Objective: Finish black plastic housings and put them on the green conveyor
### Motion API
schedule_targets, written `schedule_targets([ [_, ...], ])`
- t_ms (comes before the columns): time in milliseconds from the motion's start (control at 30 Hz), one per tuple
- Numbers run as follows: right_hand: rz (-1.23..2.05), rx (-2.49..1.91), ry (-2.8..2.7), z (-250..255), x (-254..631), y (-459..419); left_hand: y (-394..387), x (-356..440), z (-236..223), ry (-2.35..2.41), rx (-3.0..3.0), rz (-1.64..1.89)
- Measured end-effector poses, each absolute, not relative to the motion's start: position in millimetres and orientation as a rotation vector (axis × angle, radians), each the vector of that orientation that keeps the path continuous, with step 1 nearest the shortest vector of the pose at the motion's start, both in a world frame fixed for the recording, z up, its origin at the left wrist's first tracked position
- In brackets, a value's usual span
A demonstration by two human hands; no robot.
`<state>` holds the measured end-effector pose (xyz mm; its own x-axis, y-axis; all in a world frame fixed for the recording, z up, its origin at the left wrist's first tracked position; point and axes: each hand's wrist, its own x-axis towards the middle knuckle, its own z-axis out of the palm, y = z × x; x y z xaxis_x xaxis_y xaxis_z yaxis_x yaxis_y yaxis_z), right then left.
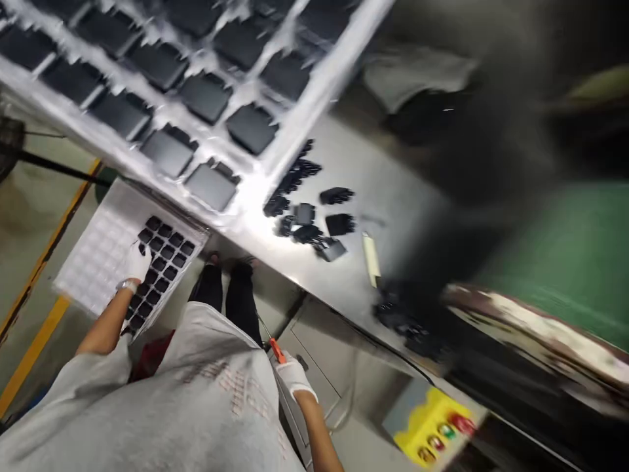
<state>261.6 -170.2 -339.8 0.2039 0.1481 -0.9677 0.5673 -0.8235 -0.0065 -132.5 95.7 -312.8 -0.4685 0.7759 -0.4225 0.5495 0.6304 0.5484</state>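
Note:
My left hand (139, 262), in a white glove, is over a white compartment tray (86, 262). Its fingers are closed at a small black plastic part (143, 250), which shows at the fingertips. Rows of similar black parts (170, 252) fill one side of that tray. My right hand (293, 375), also gloved, hangs low beside my body, wrapped round an orange-handled tool (277, 351). A thin shaft or blade juts from the handle; blur hides its exact kind.
A large white tray (275, 157) of black parts lies across the metal table (314, 275). Loose black parts (339, 224) and a cream-handled tool (371, 259) are on the table. A yellow button box (437, 426) sits at the front edge, with a green surface (565, 255) to the right.

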Motion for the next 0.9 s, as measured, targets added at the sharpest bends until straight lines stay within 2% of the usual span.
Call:
schedule_targets([
  [200,-1.722,2.306,0.68,-319,276,-163,86,35,-274,1.624,1.424,0.459],
  [300,-1.726,2.347,0.728,-303,289,-160,111,116,-265,1.687,1.471,0.581],
  [400,-1.748,2.373,0.771,-289,305,-157,143,164,-258,1.825,1.388,0.656],
  [633,-1.87,2.444,0.773,-266,342,-144,166,172,-239,1.857,1.125,0.645],
  [900,-1.953,2.404,1.191,-221,367,-133,104,151,-194,1.433,0.507,0.656],
])
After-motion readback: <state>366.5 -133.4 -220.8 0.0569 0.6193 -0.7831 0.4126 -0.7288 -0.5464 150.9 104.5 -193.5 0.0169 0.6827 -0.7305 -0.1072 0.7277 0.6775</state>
